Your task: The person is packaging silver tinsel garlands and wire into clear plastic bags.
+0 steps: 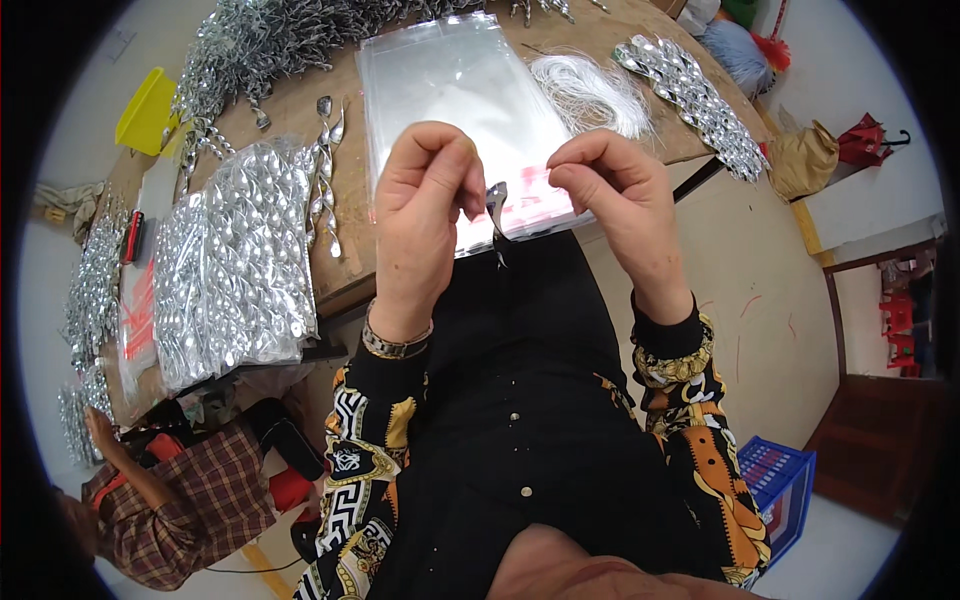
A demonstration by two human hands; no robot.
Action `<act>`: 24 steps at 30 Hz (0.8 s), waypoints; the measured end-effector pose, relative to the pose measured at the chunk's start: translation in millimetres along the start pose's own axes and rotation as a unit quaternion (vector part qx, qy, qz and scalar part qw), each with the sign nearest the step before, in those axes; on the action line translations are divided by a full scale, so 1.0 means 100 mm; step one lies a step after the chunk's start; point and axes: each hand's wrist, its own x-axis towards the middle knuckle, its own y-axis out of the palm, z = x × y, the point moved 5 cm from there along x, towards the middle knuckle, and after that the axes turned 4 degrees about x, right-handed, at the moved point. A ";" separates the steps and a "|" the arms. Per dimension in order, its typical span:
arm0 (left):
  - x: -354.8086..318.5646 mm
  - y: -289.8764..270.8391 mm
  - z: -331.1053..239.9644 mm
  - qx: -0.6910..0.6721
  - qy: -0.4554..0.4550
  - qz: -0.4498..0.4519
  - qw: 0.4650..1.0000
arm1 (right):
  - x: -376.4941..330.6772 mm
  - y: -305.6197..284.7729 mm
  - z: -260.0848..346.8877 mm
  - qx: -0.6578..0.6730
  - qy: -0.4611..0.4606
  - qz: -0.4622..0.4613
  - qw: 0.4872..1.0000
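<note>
My left hand [425,205] pinches a small silver spiral ornament [497,205] that hangs down between both hands over my lap. My right hand [610,195] is closed beside it, fingertips pinched on something too fine to see, possibly a thin white thread. Just behind my hands lies a stack of clear plastic bags [455,90] on the wooden table [340,270]. A bundle of white threads [590,90] lies to the right of the bags.
Filled bags of silver spiral ornaments [235,270] lie at left, loose ones in a heap [270,40] at the back and in a row [700,100] at right. Another person in a plaid shirt [170,500] sits lower left. A blue crate [780,485] stands on the floor.
</note>
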 end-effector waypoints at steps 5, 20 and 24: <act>-0.08 0.03 0.12 -0.043 -0.057 -0.002 0.997 | -0.03 0.12 -0.10 0.028 0.034 0.008 0.999; -0.17 0.06 0.13 0.018 -0.080 0.008 0.997 | -0.08 0.23 -0.14 0.045 0.066 0.026 0.996; -0.19 0.07 0.13 0.026 -0.078 0.010 0.997 | -0.08 0.24 -0.15 0.034 0.056 0.030 0.997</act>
